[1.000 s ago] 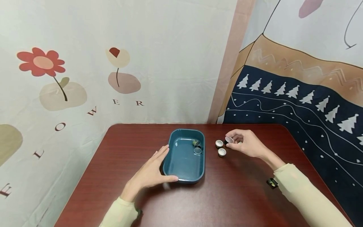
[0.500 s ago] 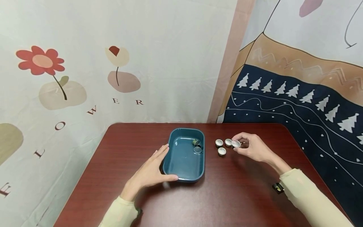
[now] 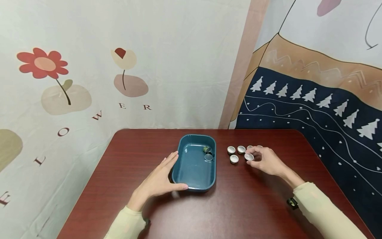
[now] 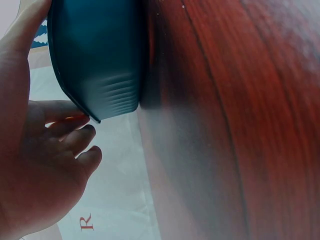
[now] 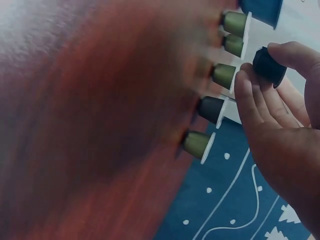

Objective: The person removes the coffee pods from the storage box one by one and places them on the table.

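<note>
My right hand [image 3: 265, 161] pinches a dark coffee capsule [image 5: 269, 67] with a silver lid between thumb and fingers, at the near side of a group of capsules. Other capsules stand lid-up on the table: a green capsule [image 5: 197, 145], a dark capsule [image 5: 212, 110] and several more green ones. In the head view, the fingers partly cover the farther capsules. My left hand [image 3: 158, 179] rests against a blue tray [image 3: 194, 190], fingers along its left rim and thumb on the near rim. Inside the tray, a few capsules [image 3: 208, 157] lie tipped by the right wall.
A dark red table [image 3: 143, 146] bears everything. Behind it hangs a pale curtain [image 3: 179, 83] with printed flowers, and at the right a navy fabric [image 3: 283, 106] with white trees. A dark wrist device [image 3: 292, 203] sits under the right sleeve.
My right hand has moved right, then toward me, holding a capsule. Another capsule now shows in the far row beside the first, with more behind the hand. The left hand and tray stay put.
</note>
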`<move>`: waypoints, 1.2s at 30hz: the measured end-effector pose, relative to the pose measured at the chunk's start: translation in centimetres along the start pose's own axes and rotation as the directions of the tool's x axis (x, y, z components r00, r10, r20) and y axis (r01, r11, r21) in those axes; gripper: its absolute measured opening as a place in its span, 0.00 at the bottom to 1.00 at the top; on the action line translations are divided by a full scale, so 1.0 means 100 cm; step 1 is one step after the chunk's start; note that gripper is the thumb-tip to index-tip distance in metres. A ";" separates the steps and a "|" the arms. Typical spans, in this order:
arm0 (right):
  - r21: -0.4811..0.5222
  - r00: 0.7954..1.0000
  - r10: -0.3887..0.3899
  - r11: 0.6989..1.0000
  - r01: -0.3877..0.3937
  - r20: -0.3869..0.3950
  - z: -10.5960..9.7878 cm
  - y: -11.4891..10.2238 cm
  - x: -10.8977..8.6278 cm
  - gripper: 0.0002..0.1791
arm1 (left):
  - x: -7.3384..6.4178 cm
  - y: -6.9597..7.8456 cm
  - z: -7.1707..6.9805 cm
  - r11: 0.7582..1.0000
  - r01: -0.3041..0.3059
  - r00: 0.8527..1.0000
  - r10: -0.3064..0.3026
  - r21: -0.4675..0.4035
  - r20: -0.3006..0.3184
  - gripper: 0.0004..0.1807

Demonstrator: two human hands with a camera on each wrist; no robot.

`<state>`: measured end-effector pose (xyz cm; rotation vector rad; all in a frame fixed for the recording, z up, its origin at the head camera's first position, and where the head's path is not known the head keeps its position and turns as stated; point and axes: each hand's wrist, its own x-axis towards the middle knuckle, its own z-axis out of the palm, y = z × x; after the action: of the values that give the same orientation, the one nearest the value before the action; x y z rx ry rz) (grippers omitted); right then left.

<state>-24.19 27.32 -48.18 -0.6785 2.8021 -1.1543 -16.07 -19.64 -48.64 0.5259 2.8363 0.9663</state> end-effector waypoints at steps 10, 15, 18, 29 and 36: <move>-0.050 1.000 0.029 0.998 -0.030 -0.008 0.016 0.007 0.002 0.14 | 0.000 0.000 0.001 1.000 0.005 1.000 -0.005 0.004 -0.003 0.75; -0.083 0.999 0.035 0.996 -0.036 -0.017 0.022 0.010 0.001 0.13 | 0.000 0.000 0.001 1.000 0.008 1.000 -0.008 0.002 -0.003 0.74; -0.090 0.999 0.029 0.995 -0.031 -0.033 0.026 0.011 0.001 0.13 | 0.000 0.000 0.001 1.000 0.011 1.000 -0.011 -0.003 0.000 0.75; -0.144 0.996 0.032 0.989 -0.045 -0.088 0.034 0.010 0.005 0.15 | -0.001 0.001 0.001 1.000 0.019 1.000 -0.019 -0.001 0.003 0.75; -0.156 0.994 0.036 0.986 -0.052 -0.107 0.035 0.009 0.007 0.17 | -0.001 0.002 -0.001 1.000 0.019 1.000 -0.019 -0.008 0.004 0.75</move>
<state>-24.50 25.28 -51.20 -0.5784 3.0049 -0.9946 -15.93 -19.58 -48.48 0.4986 2.8274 0.9720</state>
